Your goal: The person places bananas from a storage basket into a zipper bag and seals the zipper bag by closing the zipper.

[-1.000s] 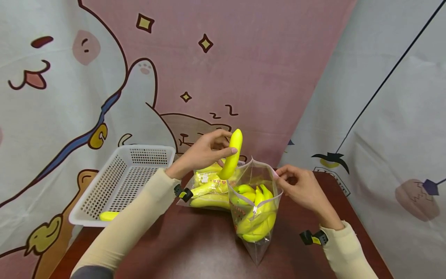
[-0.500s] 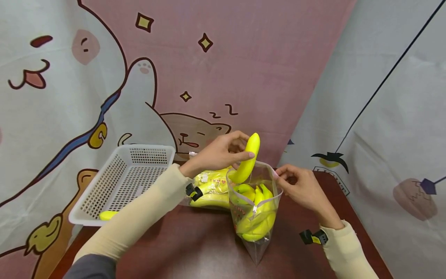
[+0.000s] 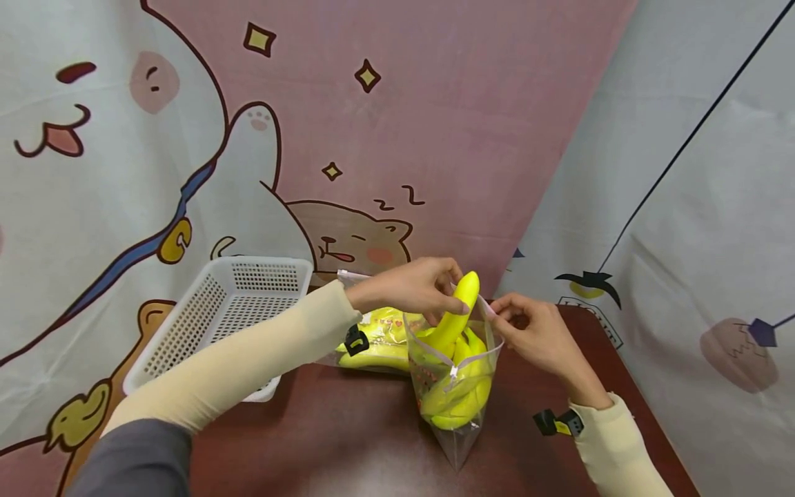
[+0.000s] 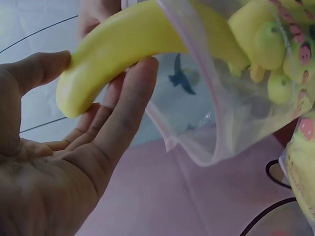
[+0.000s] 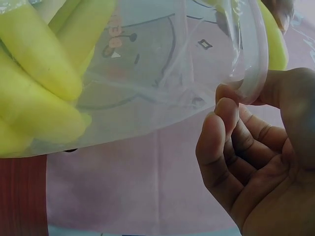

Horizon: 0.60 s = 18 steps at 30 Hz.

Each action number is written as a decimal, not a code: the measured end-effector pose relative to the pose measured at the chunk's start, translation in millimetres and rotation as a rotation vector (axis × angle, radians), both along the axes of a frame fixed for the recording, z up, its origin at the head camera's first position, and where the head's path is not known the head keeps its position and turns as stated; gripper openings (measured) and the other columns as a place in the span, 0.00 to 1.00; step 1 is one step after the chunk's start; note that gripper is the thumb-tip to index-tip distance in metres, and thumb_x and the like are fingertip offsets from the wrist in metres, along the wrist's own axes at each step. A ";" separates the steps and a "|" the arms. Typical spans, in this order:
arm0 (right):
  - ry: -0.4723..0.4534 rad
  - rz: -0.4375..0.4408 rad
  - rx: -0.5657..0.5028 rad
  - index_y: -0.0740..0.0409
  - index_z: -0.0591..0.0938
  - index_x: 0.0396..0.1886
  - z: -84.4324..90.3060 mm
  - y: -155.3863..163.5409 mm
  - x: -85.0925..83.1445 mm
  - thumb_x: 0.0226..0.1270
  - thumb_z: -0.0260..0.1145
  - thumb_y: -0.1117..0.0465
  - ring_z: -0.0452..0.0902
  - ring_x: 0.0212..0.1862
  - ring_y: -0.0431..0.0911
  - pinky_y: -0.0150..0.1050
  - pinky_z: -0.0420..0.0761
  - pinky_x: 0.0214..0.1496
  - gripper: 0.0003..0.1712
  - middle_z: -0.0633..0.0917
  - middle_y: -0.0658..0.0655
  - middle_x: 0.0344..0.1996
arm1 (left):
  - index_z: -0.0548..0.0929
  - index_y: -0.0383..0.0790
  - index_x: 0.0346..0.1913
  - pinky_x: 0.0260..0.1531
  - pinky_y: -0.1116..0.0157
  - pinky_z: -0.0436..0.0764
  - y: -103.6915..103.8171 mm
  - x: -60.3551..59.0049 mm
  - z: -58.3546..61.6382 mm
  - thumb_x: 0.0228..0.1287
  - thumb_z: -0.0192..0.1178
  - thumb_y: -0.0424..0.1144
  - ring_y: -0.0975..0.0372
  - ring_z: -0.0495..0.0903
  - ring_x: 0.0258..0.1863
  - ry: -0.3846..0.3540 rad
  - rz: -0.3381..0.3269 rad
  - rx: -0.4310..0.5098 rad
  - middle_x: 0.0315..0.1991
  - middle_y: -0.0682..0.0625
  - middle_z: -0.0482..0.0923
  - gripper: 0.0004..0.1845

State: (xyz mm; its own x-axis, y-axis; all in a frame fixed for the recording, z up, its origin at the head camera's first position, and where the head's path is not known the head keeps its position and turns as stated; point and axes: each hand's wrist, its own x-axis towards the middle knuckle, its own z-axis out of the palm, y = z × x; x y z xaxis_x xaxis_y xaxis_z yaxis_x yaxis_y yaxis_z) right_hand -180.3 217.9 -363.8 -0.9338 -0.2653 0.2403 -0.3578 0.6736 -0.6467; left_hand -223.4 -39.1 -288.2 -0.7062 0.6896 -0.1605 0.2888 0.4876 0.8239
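My left hand [image 3: 417, 284] pinches a yellow banana [image 3: 462, 297] between thumb and fingers. The banana's lower end reaches inside the mouth of a clear zip bag [image 3: 456, 442], as the left wrist view also shows. Several bananas [image 3: 459, 400] lie within that bag, which stands upright on the table. At the bag's right rim my right hand [image 3: 542, 338] pinches the pinkish zip edge [image 5: 258, 64] between thumb and index finger, holding the mouth apart. The right hand's other fingers curl loosely.
Behind the left forearm stands a white perforated basket [image 3: 248, 265]. Another clear bag filled with bananas [image 3: 379, 355] lies flat on the dark red table [image 3: 348, 428], just left of the upright bag. A printed cloth [image 3: 472, 138] hangs behind the table.
My left hand has moved right and down, carrying the banana from beside the bag into its mouth. The left forearm now covers the yellow piece in the basket. The right hand stays put.
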 end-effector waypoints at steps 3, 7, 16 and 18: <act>-0.004 0.004 -0.002 0.54 0.85 0.45 0.0 -0.2 -0.4 0.73 0.69 0.53 0.82 0.25 0.44 0.36 0.83 0.27 0.10 0.88 0.52 0.28 | 0.73 0.42 0.54 0.35 0.61 0.89 4.9 -0.4 0.4 0.66 0.71 0.44 0.51 0.90 0.34 -0.045 -0.014 -0.046 0.43 0.46 0.84 0.21; -0.005 0.012 -0.004 0.54 0.85 0.45 0.5 -0.6 -0.3 0.73 0.69 0.54 0.82 0.25 0.45 0.37 0.82 0.26 0.10 0.87 0.52 0.28 | 0.73 0.39 0.52 0.36 0.62 0.89 10.9 -0.9 -0.2 0.65 0.71 0.41 0.50 0.90 0.35 -0.077 -0.034 -0.098 0.38 0.44 0.86 0.20; 0.012 0.024 -0.004 0.52 0.85 0.44 0.5 0.0 0.8 0.73 0.68 0.53 0.80 0.23 0.42 0.36 0.80 0.24 0.08 0.88 0.56 0.28 | 0.74 0.34 0.52 0.41 0.58 0.90 16.2 -3.3 -0.3 0.66 0.69 0.35 0.47 0.89 0.40 -0.144 -0.071 -0.159 0.41 0.40 0.83 0.18; 0.011 0.023 -0.006 0.52 0.85 0.44 0.7 -0.1 1.0 0.73 0.69 0.53 0.80 0.23 0.43 0.36 0.80 0.24 0.08 0.88 0.57 0.28 | 0.77 0.33 0.52 0.43 0.57 0.89 17.1 -3.6 -1.0 0.67 0.68 0.34 0.46 0.90 0.42 -0.155 -0.102 -0.188 0.41 0.40 0.85 0.16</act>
State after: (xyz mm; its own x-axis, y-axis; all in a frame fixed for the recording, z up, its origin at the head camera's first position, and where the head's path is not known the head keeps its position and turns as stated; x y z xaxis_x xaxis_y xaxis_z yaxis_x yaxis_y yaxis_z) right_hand -179.3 217.8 -363.0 -0.9247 -0.2854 0.2520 -0.3803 0.6615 -0.6463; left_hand -227.0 -22.0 -289.2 -0.5919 0.7037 -0.3931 0.2217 0.6111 0.7599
